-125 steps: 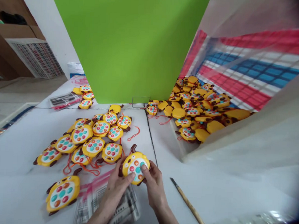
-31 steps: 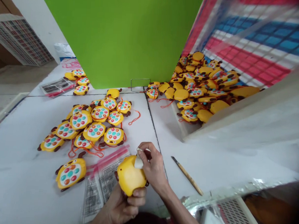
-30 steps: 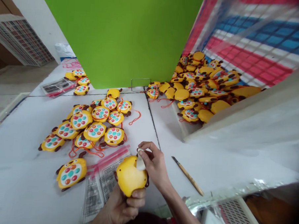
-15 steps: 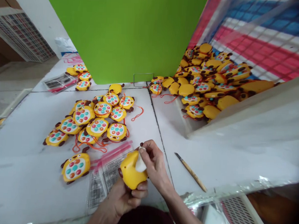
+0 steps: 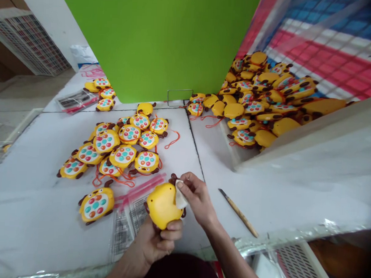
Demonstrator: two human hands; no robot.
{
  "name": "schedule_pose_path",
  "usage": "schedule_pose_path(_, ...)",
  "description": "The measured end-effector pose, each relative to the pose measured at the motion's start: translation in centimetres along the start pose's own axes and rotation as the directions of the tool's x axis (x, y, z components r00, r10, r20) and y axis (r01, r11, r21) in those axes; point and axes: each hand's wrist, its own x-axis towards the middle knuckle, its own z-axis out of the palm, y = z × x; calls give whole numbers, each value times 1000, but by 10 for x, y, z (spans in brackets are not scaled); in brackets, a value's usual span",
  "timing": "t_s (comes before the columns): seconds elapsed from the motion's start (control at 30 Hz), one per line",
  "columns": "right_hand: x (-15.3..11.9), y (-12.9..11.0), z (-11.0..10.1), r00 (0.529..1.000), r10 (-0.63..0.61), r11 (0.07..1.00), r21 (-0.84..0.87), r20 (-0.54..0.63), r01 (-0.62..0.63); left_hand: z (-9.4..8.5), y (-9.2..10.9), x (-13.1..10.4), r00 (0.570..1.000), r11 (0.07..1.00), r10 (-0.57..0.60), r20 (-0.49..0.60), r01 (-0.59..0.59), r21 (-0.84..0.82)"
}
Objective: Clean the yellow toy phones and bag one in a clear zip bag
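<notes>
My left hand (image 5: pixel 159 240) grips a yellow toy (image 5: pixel 162 207) from below, its plain yellow back with small dark holes turned up. Brown parts stick out at the toy's edges. Between the thumb and fingers of my right hand (image 5: pixel 198 197) is a white cloth (image 5: pixel 181 196), held against the toy's upper right edge. Left of my hands a single toy (image 5: pixel 95 204) lies with its coloured dots up. Beyond it is a pile of similar toys (image 5: pixel 123 155) with orange cords. A wooden-handled knife (image 5: pixel 239 213) rests to the right.
Printed plastic bags (image 5: pixel 120 230) lie partly behind my left hand. A green board (image 5: pixel 161 43) stands at the back. Many more toys (image 5: pixel 260 105) are heaped at the right behind a whitish sheet (image 5: pixel 320 141). Another bag (image 5: pixel 76 101) lies at the far left.
The cloth and my right hand have shifted slightly right, towards the toy's edge. The toy has turned a little, showing more of its back. The whole view has shifted slightly.
</notes>
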Motion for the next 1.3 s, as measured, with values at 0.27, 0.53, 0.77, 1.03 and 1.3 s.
schedule_pose_path(0.27, -29, -10, -12, 986, -83, 989, -109, 146, 99, 4, 2, 4, 996, 1000, 16, -92, -17, -13)
schedule_pose_path(0.53, -16, 10, 4, 991, -126, 934, -341, -46, 103, -3, -6, -3, 1000, 999, -3, -25, 2, -54)
schedule_pose_path(0.77, -14, 37, -32, 982, -187, 735, -668, -29, 120, 9, 53, -42, 925, 908, 374, -73, -348, 234)
schedule_pose_path(1.03, -15, 65, -43, 959, -251, 485, -840, 132, 243, 68, 149, -84, -8, 63, 996, -85, -595, 801)
schedule_pose_path(1.3, -16, 44, -41, 880, -448, 397, -846, 161, 357, 42, 114, -57, 47, -91, 994, 97, -118, 989)
